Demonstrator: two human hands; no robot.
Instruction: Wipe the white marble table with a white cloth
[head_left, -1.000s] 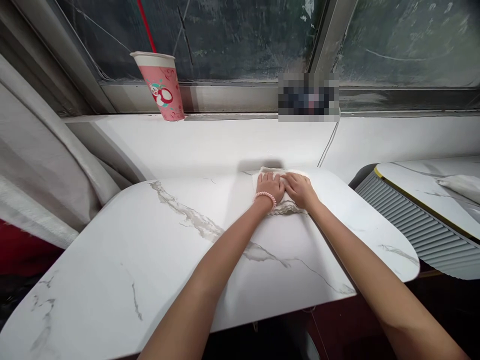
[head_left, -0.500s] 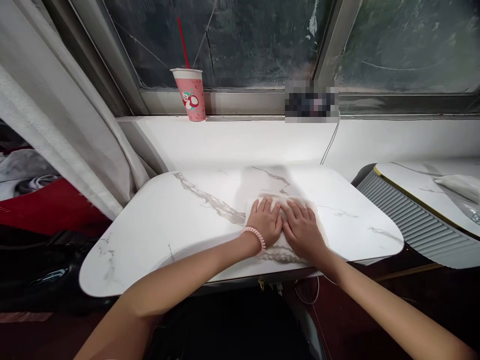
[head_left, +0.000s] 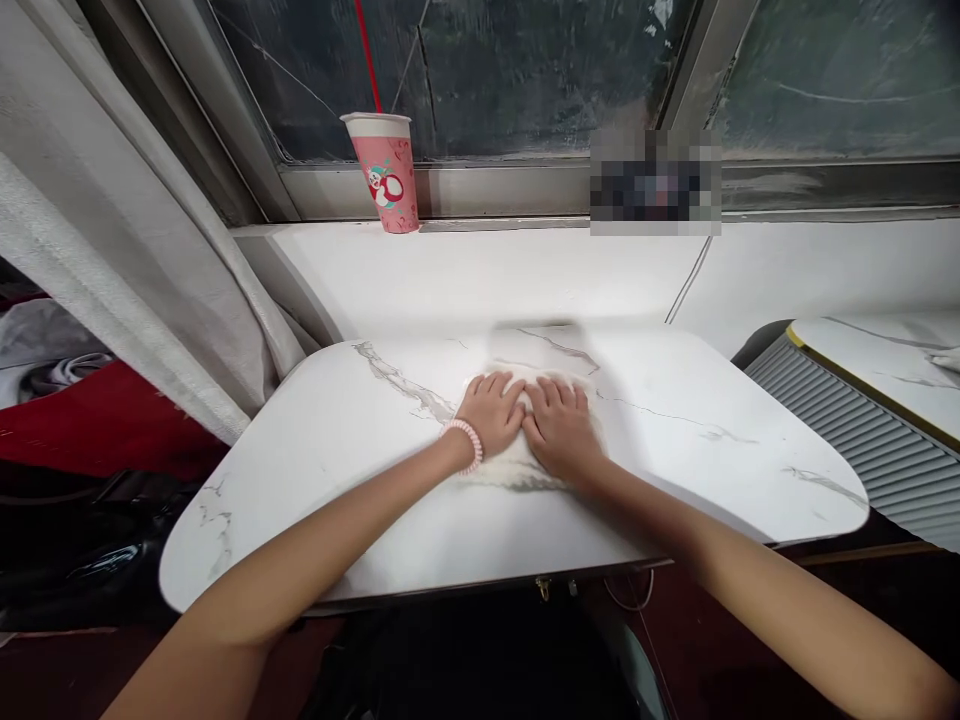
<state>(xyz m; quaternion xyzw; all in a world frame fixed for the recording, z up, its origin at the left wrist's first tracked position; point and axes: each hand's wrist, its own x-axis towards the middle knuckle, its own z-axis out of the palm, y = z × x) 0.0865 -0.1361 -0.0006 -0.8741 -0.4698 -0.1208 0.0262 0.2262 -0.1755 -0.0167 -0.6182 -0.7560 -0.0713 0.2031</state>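
Observation:
Both of my hands press down on a white cloth [head_left: 517, 472] with a wavy edge, spread over the white marble-patterned table [head_left: 300, 460]. My left hand [head_left: 491, 412] lies flat on its left part, fingers stretched forward; a pink coiled band [head_left: 469, 445] circles that wrist. Close beside it, thumbs nearly meeting, my right hand [head_left: 562, 425] rests flat on the cloth's right part with fingers apart. Much of the cloth is covered by the hands.
A pink paper cup [head_left: 388, 185] with a red straw stands on the window ledge, left of a pixelated object [head_left: 655, 185]. A pale curtain [head_left: 142, 210] hangs at the left. Another marble-topped piece with ribbed grey sides [head_left: 870, 420] stands at the right.
Both hands and the cloth beneath them have slid left across the table and slightly away from its front edge. The camera view has shifted a little.

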